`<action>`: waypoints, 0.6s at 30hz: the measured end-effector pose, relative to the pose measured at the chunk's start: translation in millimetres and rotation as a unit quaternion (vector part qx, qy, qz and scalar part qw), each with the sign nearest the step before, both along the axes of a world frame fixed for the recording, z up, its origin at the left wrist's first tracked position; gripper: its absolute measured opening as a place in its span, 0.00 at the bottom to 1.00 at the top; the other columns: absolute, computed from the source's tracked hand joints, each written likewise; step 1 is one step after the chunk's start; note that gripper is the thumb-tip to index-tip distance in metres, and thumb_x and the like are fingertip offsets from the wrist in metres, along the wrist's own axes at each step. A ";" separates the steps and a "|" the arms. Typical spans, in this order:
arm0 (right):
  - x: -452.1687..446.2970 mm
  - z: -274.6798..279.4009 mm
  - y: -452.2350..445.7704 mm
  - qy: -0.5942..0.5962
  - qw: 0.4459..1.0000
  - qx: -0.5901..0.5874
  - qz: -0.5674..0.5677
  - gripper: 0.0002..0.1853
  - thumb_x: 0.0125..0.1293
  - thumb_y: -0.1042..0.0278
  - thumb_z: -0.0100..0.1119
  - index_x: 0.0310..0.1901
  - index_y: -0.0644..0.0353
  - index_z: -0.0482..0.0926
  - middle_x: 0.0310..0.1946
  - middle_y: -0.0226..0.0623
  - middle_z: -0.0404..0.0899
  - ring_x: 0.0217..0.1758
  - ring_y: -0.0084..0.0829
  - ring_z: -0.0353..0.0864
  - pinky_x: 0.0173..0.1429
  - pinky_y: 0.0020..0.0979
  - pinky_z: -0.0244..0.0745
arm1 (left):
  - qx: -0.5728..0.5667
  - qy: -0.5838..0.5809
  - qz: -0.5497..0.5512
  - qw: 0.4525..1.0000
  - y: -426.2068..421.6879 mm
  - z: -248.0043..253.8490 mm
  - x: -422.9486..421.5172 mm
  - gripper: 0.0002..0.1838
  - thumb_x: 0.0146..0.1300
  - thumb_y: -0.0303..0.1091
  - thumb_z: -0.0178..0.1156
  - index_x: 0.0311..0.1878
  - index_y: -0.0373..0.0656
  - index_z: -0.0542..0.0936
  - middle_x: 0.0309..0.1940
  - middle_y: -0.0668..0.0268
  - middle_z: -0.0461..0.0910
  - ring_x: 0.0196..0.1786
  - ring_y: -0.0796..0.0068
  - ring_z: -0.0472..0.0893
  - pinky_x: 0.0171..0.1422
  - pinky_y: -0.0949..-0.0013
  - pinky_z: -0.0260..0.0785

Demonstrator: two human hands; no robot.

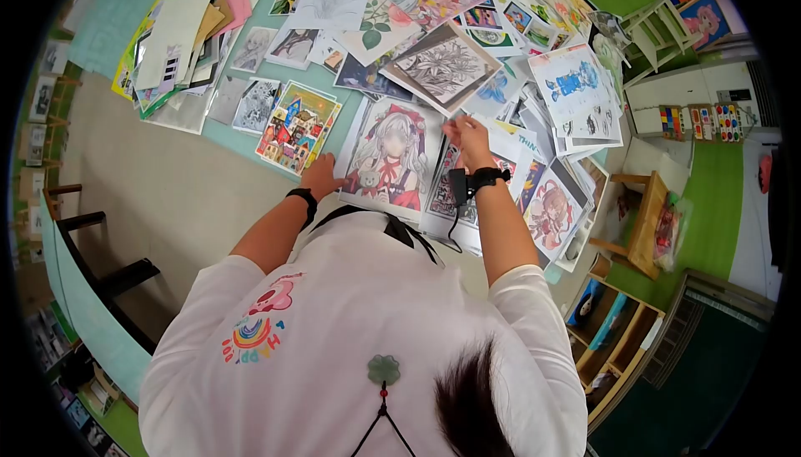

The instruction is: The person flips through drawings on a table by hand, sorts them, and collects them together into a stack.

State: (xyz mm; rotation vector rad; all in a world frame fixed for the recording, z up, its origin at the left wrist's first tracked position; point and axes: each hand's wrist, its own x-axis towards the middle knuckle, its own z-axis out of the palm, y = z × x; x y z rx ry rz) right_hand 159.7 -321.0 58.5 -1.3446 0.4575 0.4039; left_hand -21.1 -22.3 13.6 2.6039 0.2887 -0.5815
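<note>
A colored drawing of a long-haired girl with red bows and a teddy bear (392, 156) lies in front of me at the table's near edge. My left hand (323, 176) is open at its left lower edge, the thumb reaching onto the paper. My right hand (472, 141) is closed, fingertips pinched on a sheet of paper by the drawing's upper right corner; which sheet is partly hidden. Below that hand a black, white and red print (442, 190) lies partly under my wrist. A stack of pictures with colorful houses (299, 127) rests beyond my left hand.
Overlapping artworks cover the table's far and right side, among them a framed plant drawing (442, 66) and a blue figure sheet (576, 81). At the far left is a pile of papers and folders (175, 40). A wooden stool (638, 219) and shelf (617, 332) stand right.
</note>
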 end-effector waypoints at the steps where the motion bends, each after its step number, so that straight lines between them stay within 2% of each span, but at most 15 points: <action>1: -7.1 -7.0 2.5 0.000 1.000 -0.023 0.020 0.11 0.64 0.73 0.53 0.46 0.70 0.71 0.33 0.40 0.78 0.31 0.32 0.81 0.37 0.27 0.79 | -0.003 0.004 -0.010 1.000 2.4 1.2 -1.3 0.32 0.46 0.52 0.69 0.44 0.38 0.68 0.43 0.52 0.72 0.49 0.53 0.75 0.52 0.57 0.69; 3: -17.8 -22.6 -2.9 -0.018 0.992 -0.086 0.096 0.08 0.63 0.72 0.54 0.42 0.66 0.75 0.28 0.38 0.79 0.29 0.29 0.80 0.31 0.25 0.75 | -0.012 0.002 -0.032 0.999 4.4 -2.1 5.0 0.32 0.46 0.52 0.69 0.43 0.38 0.68 0.43 0.52 0.72 0.48 0.52 0.75 0.51 0.57 0.69; 5: -41.6 -58.9 -16.2 -0.066 0.954 -0.231 0.181 0.11 0.60 0.67 0.59 0.38 0.66 0.76 0.26 0.40 0.79 0.27 0.30 0.80 0.29 0.29 0.73 | -0.029 0.008 -0.036 0.999 9.9 -3.8 11.1 0.33 0.45 0.55 0.69 0.43 0.37 0.68 0.40 0.51 0.74 0.46 0.51 0.76 0.49 0.56 0.69; 7: -85.2 -62.2 -19.1 -0.148 0.855 -0.440 0.230 0.17 0.54 0.60 0.64 0.35 0.68 0.76 0.25 0.44 0.79 0.25 0.36 0.79 0.31 0.34 0.73 | -0.046 0.035 -0.034 0.998 13.7 9.3 17.9 0.34 0.45 0.56 0.69 0.42 0.36 0.69 0.38 0.50 0.74 0.44 0.50 0.76 0.48 0.56 0.69; 9: -123.9 -44.9 -12.6 -0.117 0.848 -0.458 0.239 0.18 0.49 0.57 0.65 0.29 0.68 0.76 0.24 0.49 0.78 0.30 0.47 0.79 0.36 0.40 0.73 | -0.048 0.042 -0.043 0.997 14.8 17.0 27.9 0.34 0.45 0.58 0.68 0.41 0.35 0.71 0.37 0.49 0.75 0.43 0.49 0.77 0.48 0.56 0.69; 12: -160.1 -54.2 -1.5 -0.174 0.860 -0.443 0.186 0.19 0.50 0.56 0.67 0.26 0.67 0.77 0.19 0.44 0.77 0.25 0.40 0.78 0.32 0.37 0.72 | -0.046 0.036 -0.055 0.997 12.2 16.2 30.9 0.35 0.46 0.60 0.66 0.40 0.33 0.72 0.37 0.48 0.76 0.43 0.49 0.77 0.48 0.56 0.69; 15: -159.6 -53.0 3.1 -0.108 0.871 -0.436 0.196 0.17 0.51 0.58 0.66 0.24 0.67 0.76 0.17 0.46 0.75 0.24 0.43 0.77 0.30 0.40 0.70 | -0.042 0.000 -0.077 0.996 20.7 -1.2 27.0 0.35 0.46 0.61 0.66 0.37 0.33 0.72 0.34 0.49 0.76 0.39 0.50 0.77 0.43 0.55 0.68; 17: -159.6 -61.8 -4.4 -0.196 0.837 -0.483 0.170 0.12 0.55 0.66 0.60 0.24 0.68 0.74 0.17 0.51 0.72 0.22 0.51 0.73 0.27 0.42 0.66 | -0.056 -0.014 -0.096 0.994 24.8 -13.9 25.1 0.34 0.46 0.62 0.66 0.35 0.34 0.72 0.31 0.50 0.76 0.36 0.51 0.77 0.40 0.55 0.68; 18: -159.6 -56.7 -9.4 -0.169 0.844 -0.486 0.151 0.12 0.55 0.66 0.59 0.26 0.68 0.74 0.19 0.52 0.74 0.24 0.51 0.74 0.30 0.43 0.66 | -0.069 -0.011 -0.103 0.992 28.2 -18.5 26.7 0.34 0.46 0.61 0.65 0.34 0.34 0.72 0.30 0.50 0.76 0.36 0.51 0.77 0.40 0.55 0.68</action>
